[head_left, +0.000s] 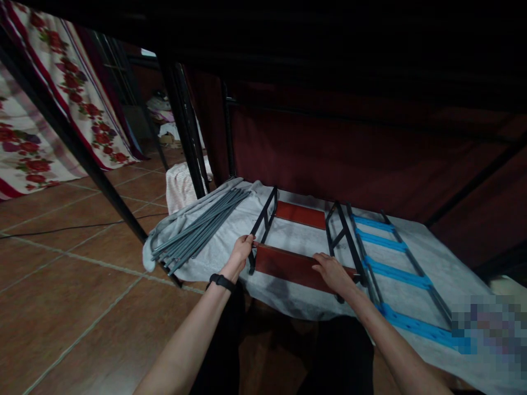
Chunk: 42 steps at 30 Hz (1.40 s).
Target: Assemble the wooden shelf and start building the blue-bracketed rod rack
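Note:
A small rack with black metal side frames (pixel 348 236) and two reddish-brown boards lies on a grey-white cloth in front of me. My left hand (pixel 242 251), with a black band on its wrist, is closed around the corner where the left side frame meets the near board (pixel 288 267). Across that board's upper edge lies my right hand (pixel 332 273), toward its right end, fingers curled over it. The far board (pixel 300 214) spans the same two frames at the back. What the left fingers press underneath is hidden.
Several grey metal tubes (pixel 206 227) lie bundled on the left of the cloth (pixel 222 266). To the right rests a ladder-like piece with blue crossbars (pixel 397 271). Black posts (pixel 183 120) and a dark overhead structure surround the platform. A cable (pixel 82 229) crosses the tiled floor.

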Tool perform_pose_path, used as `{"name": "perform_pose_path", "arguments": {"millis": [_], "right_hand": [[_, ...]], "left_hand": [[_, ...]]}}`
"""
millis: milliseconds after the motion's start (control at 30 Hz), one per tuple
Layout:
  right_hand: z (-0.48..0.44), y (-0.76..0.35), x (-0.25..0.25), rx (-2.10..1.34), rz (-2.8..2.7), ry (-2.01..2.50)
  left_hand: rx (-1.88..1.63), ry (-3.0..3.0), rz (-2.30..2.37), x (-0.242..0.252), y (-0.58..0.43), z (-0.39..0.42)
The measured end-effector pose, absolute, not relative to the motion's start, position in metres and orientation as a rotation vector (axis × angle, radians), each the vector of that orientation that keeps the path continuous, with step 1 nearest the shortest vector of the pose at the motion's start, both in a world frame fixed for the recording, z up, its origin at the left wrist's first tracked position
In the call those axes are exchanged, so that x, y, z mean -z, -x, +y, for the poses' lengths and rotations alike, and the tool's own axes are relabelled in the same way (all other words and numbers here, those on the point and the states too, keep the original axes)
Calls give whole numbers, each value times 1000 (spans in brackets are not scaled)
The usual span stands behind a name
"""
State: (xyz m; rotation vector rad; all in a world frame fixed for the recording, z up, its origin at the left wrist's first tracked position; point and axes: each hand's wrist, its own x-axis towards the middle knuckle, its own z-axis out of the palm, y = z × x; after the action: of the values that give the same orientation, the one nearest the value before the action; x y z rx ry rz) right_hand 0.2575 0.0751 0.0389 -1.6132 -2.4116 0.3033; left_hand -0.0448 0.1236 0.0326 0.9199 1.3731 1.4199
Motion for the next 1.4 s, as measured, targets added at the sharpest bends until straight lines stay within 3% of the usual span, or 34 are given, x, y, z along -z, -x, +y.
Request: {"name": "perform_pose_path", "arguments": {"millis": [733,1100,1400], "right_hand": [[65,-246,-48,-151,-2385,1619],[21,-295,-44,119,-1914,1601],[14,-363,-40,-233,-1932,1704]], "left_hand": [[-1209,-1194,1424,-31,46,132],[-1070,-1215,1454,-39,48,136],[-1061,-1233,1454,-47,46,134]]}}
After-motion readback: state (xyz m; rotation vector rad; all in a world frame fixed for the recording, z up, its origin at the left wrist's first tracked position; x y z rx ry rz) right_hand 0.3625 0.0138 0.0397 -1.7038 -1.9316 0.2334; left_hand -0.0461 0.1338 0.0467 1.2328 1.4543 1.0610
